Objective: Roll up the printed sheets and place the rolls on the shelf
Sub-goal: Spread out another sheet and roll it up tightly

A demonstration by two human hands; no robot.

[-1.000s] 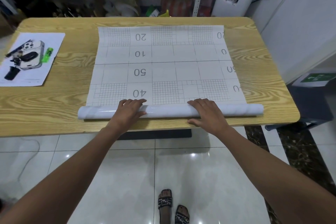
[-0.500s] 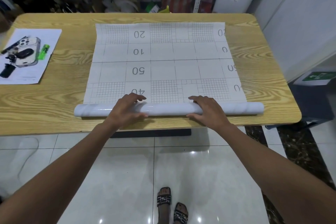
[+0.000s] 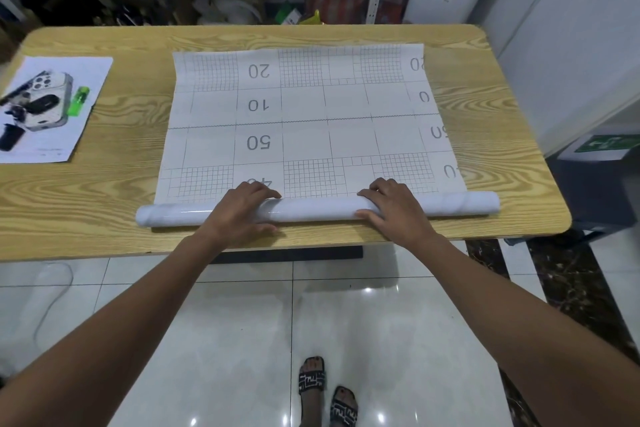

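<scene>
Gripping the roll (image 3: 318, 210), the left hand (image 3: 239, 211) and right hand (image 3: 398, 210) curled round it on the table (image 3: 121, 184). The sheet (image 3: 311, 135) showed upside-down numbers 20, 10, 50.

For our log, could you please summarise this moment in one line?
rolling | left hand grips roll | right hand grips roll | sheet mostly flat on table

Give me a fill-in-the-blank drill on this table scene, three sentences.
The left hand and right hand both grip the ____.
On the printed sheet, the number between 20 and 50 is ____.
The lighter beside the phone is coloured ____.
Missing words: roll; 10; green.
</scene>
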